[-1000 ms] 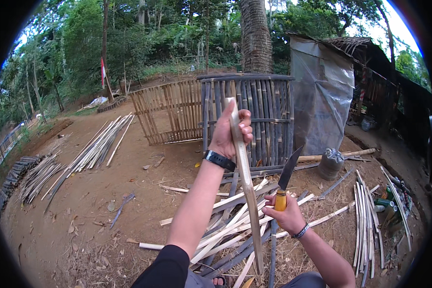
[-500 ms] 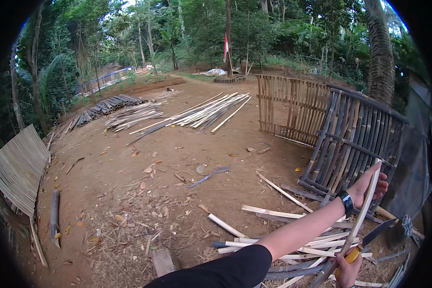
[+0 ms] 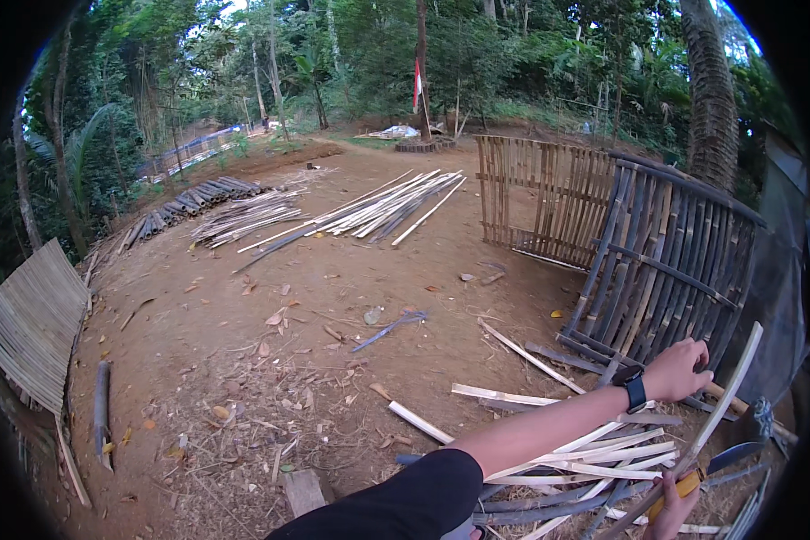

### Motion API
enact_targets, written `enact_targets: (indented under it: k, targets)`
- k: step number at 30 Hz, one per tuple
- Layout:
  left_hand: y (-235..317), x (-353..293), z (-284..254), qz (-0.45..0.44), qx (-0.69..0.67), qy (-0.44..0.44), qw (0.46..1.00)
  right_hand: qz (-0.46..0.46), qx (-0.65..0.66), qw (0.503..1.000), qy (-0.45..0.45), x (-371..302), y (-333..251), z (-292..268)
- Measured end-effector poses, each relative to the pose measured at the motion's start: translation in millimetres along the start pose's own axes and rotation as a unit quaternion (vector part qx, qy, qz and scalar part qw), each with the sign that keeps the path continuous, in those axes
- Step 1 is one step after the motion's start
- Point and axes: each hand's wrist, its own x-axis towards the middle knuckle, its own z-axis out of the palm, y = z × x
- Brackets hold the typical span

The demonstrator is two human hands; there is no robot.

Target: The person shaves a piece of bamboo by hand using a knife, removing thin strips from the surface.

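My right hand (image 3: 670, 509), low at the right, is closed round the yellow handle (image 3: 688, 483) of a broad-bladed machete (image 3: 734, 457). A long, pale, slightly curved bamboo strip (image 3: 731, 392) runs past the same hand and rises beyond it; whether the fingers grip it too is hard to see. My left hand (image 3: 679, 370), with a dark watch (image 3: 634, 387) on its wrist, is stretched across to the right. Its fingers are loosely bent and apart from the strip, with nothing visible in them. Several split bamboo strips (image 3: 616, 454) lie in a heap under my left forearm.
A dark bamboo slat panel (image 3: 661, 252) leans at the right, beside a lighter slatted panel (image 3: 544, 193). More strips (image 3: 396, 209) and bamboo poles (image 3: 198, 200) lie farther off on bare soil. A wooden block (image 3: 304, 492) sits near the front, and a woven panel (image 3: 34, 315) stands at left.
My left hand has come off the upper part of the strip, and its fingers have bent. The strip's upper end has shifted right and down. The machete and right hand have moved slightly right.
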Motion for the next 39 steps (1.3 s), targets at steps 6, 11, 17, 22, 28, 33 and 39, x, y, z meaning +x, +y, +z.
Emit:
enact_targets:
  k: [6, 11, 17, 22, 28, 33, 39]
  targets:
    - [66, -77, 17, 0.195, 0.113, -0.265, 0.937, 0.016, 0.054, 0.977, 0.204, 8, -39, 2]
    - [26, -178, 68, 0.023, 0.084, -0.702, 0.707, -0.042, 0.229, 0.946, 0.224, 25, -26, 12]
    - [-15, -180, 119, -0.204, -0.043, -0.321, 0.924, -0.024, 0.284, 0.923, 0.259, 14, -44, 6]
    - [-40, -162, 99, -0.136, -0.296, -0.045, 0.944, 0.0, 0.338, 0.909, 0.243, 11, -47, 20]
    - [-15, -125, 83, -0.01, -0.378, 0.086, 0.922, 0.041, 0.296, 0.919, 0.257, 18, -38, 18]
    - [-9, -105, 71, 0.003, -0.46, 0.127, 0.879, 0.092, 0.26, 0.944, 0.182, 16, -39, 23]
    - [-20, -80, 41, -0.051, -0.605, 0.211, 0.766, 0.247, 0.172, 0.952, -0.053, 15, -32, 26]
